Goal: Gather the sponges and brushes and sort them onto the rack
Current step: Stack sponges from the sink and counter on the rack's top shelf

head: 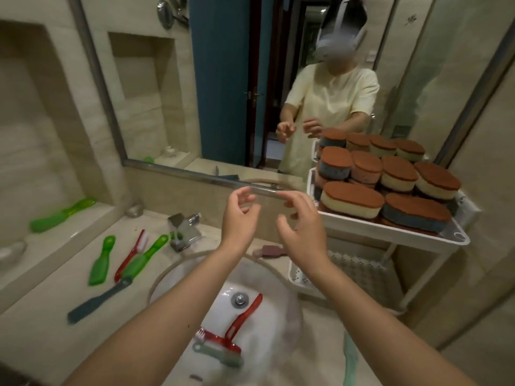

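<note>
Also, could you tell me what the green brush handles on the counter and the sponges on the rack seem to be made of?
Green brush handles: likely translucent plastic, glossy, light glowing through. Sponges: matte foam bodies, cream, blue or pink, under a brown top layer, probably scouring fibre.

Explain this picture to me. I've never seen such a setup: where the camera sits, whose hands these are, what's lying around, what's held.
There is no machine here. A person wears one camera on the head, looking down at their own left hand and right hand; the mirror reflects them. Both hands hover above the white sink, fingers loose, with no grip on anything. A red brush lies in the sink. Green brushes and a dark blue brush lie on the counter at left. The white rack at right carries stacked brown-topped sponges.
</note>
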Tool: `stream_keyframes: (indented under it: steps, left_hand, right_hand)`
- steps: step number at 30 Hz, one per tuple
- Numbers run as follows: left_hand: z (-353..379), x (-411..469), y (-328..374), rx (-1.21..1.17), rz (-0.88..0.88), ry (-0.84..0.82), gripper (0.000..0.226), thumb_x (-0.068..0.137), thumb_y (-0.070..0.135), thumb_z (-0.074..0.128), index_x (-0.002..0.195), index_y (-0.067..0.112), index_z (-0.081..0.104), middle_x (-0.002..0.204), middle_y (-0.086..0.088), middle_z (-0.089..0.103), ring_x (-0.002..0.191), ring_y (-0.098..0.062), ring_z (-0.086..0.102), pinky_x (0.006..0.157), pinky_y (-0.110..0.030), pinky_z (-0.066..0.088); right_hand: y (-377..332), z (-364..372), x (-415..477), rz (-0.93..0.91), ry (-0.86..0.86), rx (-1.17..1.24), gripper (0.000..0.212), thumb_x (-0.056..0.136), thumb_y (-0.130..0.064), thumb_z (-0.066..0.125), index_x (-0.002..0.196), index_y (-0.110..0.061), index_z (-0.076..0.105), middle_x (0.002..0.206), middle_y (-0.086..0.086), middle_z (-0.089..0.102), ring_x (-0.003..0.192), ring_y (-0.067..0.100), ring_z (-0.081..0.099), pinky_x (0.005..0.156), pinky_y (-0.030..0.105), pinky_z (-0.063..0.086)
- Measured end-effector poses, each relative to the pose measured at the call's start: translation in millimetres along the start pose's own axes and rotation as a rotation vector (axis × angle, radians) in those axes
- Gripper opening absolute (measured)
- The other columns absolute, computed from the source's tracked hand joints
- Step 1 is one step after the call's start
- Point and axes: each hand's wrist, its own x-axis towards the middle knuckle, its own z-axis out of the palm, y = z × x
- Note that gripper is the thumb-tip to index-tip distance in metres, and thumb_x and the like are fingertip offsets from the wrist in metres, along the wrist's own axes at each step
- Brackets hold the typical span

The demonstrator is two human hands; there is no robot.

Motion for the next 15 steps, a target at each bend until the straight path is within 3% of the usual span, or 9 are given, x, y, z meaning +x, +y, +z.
stream_keyframes:
  steps: [6,9,15]
  left_hand:
    - [-75.8,-40.4,-36.1,0.053,-0.092,0.145,0.034,0.086,0.005,0.057,0.107,0.032,0.054,0.104,0.008,0.064,0.087,0.002,0.06,0.073,-0.014,0.046]
    - [-109.5,-64.1,-53.4,0.099,-0.13,0.192,0.034,0.086,0.006,0.057,0.102,0.036,0.056,0.102,0.009,0.065,0.094,-0.001,0.061,0.075,-0.016,0.046]
    - [-168.7,-111.2,-80.9,0.157,-0.211,0.326,0.032,0.087,0.007,0.058,0.099,0.036,0.058,0.096,0.016,0.066,0.089,0.003,0.06,0.063,-0.004,0.043]
  right_hand:
    - [-13.7,61.8,-46.8,0.098,-0.225,0.066,0.04,0.083,-0.013,0.056,0.12,-0.027,0.059,0.117,-0.015,0.053,0.11,0.006,0.052,0.093,0.039,0.049]
    - [-22.6,89.4,-68.3,0.129,-0.334,0.087,0.041,0.081,-0.012,0.057,0.12,-0.026,0.059,0.118,-0.01,0.056,0.111,0.009,0.052,0.097,0.036,0.045]
    - [-39.1,139.0,-116.8,0.137,-0.494,0.068,0.042,0.083,-0.019,0.055,0.123,-0.032,0.057,0.115,-0.023,0.051,0.109,0.0,0.049,0.097,0.031,0.045]
